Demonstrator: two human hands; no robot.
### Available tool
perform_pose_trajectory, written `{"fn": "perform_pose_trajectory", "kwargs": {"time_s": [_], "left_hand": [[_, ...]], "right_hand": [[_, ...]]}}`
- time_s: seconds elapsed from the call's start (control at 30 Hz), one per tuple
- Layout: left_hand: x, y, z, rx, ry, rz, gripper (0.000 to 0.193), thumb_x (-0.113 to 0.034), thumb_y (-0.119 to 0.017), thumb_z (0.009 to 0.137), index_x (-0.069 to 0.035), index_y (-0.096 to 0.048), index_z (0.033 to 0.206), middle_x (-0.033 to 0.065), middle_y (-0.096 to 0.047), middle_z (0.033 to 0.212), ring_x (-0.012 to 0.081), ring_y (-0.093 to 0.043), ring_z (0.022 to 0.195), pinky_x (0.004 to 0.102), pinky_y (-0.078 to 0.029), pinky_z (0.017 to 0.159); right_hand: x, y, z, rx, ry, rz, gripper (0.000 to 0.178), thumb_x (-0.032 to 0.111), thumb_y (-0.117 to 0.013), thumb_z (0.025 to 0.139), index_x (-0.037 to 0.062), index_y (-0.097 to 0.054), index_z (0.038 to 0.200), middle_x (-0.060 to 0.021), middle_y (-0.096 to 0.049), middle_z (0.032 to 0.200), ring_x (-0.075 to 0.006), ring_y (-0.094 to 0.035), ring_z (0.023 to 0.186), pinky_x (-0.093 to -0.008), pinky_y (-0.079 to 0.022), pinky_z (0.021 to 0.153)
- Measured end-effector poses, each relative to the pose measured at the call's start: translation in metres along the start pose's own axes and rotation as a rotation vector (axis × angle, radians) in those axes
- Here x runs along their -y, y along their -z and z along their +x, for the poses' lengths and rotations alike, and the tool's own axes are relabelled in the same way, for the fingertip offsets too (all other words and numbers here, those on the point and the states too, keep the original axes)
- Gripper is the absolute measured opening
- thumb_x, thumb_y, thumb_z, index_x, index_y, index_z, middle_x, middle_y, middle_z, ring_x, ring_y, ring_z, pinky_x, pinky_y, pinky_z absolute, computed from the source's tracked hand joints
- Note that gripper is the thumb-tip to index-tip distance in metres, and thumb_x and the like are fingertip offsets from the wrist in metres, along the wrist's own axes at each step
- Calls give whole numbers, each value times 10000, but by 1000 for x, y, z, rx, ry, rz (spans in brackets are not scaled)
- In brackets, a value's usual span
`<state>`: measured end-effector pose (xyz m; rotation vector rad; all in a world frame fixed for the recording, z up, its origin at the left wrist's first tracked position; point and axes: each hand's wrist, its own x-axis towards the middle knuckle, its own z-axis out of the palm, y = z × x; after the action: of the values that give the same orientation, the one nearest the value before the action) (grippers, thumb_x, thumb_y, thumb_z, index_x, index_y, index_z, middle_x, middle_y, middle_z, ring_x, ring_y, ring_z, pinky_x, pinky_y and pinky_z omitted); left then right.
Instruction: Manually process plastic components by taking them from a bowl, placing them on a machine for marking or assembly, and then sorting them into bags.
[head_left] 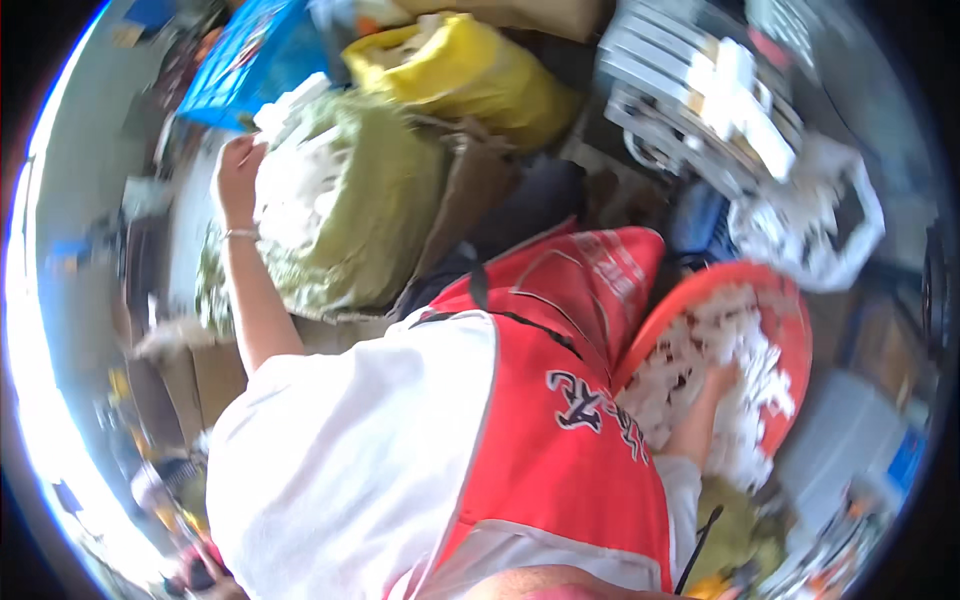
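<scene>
My left hand, with its fingers curled in, is at the left edge of an open pale green woven sack. Small white pieces fill the mouth of this sack. Whether the curled fingers hold anything is hidden. On the other side, my right hand reaches into a red basin tilted beside my red apron. More loose white pieces lie in the basin, and they cover the fingers of that hand. Motion blur softens both hands.
A blue plastic crate and a yellow sack stand beyond the green sack. At the far right are a pale slatted crate and a white plastic bag. Cardboard lies below my left arm.
</scene>
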<state>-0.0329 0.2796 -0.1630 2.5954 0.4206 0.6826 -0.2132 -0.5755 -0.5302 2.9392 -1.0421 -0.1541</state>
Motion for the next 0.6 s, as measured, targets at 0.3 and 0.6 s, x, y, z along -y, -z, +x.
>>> {"fn": "perform_pose_trajectory", "kwargs": {"time_s": [0.3, 0.6], "left_hand": [[-10, -13, -13, -33, 103, 224, 243, -190, -615, 849, -66, -638, 1058, 112, -663, 1065, 226, -633, 998, 317, -487, 838], [-204, -129, 21, 194, -341, -472, 172, -91, -599, 868, -26, -651, 1019, 77, -686, 923, 126, -656, 840, 253, -504, 757]], "right_hand": [[34, 38, -40, 48, -128, 325, 499, 229, -644, 764, 50, -468, 1195, -209, -535, 1169, -413, -516, 1061, -469, -437, 849], [66, 68, -83, 465, -212, 1216, 427, 239, -587, 841, 44, -449, 1195, -111, -613, 915, -213, -588, 702, -323, -470, 600]]}}
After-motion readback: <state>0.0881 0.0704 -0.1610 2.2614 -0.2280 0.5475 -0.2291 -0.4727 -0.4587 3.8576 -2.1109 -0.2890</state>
